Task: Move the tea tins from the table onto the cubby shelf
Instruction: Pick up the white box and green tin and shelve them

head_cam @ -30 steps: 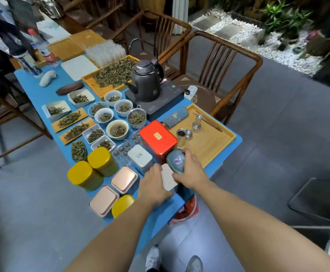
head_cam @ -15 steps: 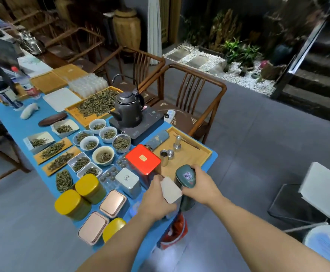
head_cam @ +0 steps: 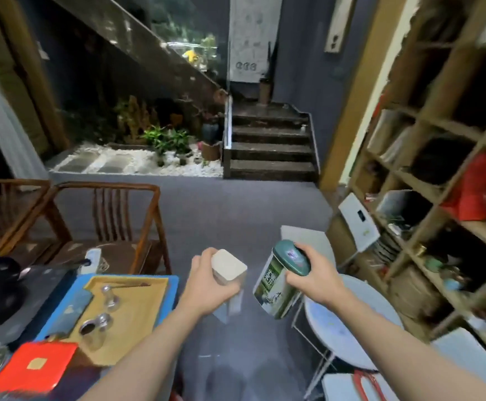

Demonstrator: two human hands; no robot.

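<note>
Wooden cubby shelf [head_cam: 427,157], far right. Blue table [head_cam: 175,280], near left, bearing red tin [head_cam: 33,367]. Green round tin [head_cam: 279,280], tilted, clasped in right hand [head_cam: 311,274]. White square tin [head_cam: 228,274], gripped by left hand [head_cam: 207,285]; both off the table.

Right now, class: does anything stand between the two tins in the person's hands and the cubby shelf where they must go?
Partly. The white square tin and green round tin are held over open floor. Towards the cubby shelf on the right, a round white stool stands low in the way, and a white panel leans against the shelf's base.
</note>
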